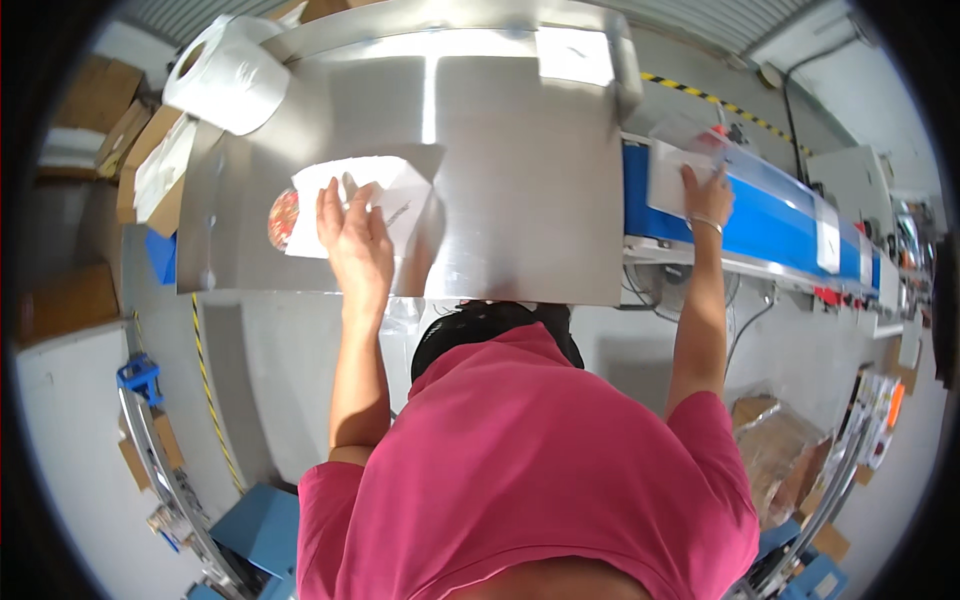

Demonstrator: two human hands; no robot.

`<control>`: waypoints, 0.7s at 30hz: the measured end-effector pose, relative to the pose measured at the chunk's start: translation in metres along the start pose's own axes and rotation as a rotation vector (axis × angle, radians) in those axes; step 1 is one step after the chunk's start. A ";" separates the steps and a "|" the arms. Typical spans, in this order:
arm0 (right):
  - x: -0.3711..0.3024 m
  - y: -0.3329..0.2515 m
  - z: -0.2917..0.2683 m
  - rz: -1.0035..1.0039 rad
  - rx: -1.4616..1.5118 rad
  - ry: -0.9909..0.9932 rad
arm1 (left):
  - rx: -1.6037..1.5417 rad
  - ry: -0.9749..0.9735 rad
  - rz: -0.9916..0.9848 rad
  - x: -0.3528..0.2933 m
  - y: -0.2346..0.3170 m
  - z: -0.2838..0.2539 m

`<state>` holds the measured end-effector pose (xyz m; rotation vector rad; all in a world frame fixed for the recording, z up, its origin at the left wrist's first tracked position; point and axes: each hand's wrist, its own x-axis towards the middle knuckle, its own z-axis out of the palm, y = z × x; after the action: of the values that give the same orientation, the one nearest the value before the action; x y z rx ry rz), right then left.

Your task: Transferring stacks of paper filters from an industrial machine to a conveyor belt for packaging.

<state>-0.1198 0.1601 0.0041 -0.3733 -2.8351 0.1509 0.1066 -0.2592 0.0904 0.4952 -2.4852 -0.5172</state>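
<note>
My left hand (355,235) lies on a white paper packet (405,185) on the steel table, its fingers spread. From under the packet's left side shows a round red, speckled piece (284,220); what it is I cannot make out. Over at the right, my right hand (711,198) holds another flat white packet (667,172) by its right side, at the near end of a blue conveyor belt (755,215). The thumb is on the packet's face, while the other fingers are partly hidden.
The steel table (520,170) has a raised back rim. A large white roll (228,80) stands at its far left, a white sheet (574,55) at its far right. Clear guard (770,165) runs along the belt, which carries more white packets (828,238). Cardboard boxes (155,165) are on the left.
</note>
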 end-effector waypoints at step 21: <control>-0.138 -0.246 -0.037 -0.678 1.095 -1.111 | 0.082 0.058 0.036 0.002 -0.022 -0.001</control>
<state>-0.0400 -0.1108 0.0382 1.1974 -2.8936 2.1091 0.1108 -0.2793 0.0825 0.4893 -2.4620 -0.3830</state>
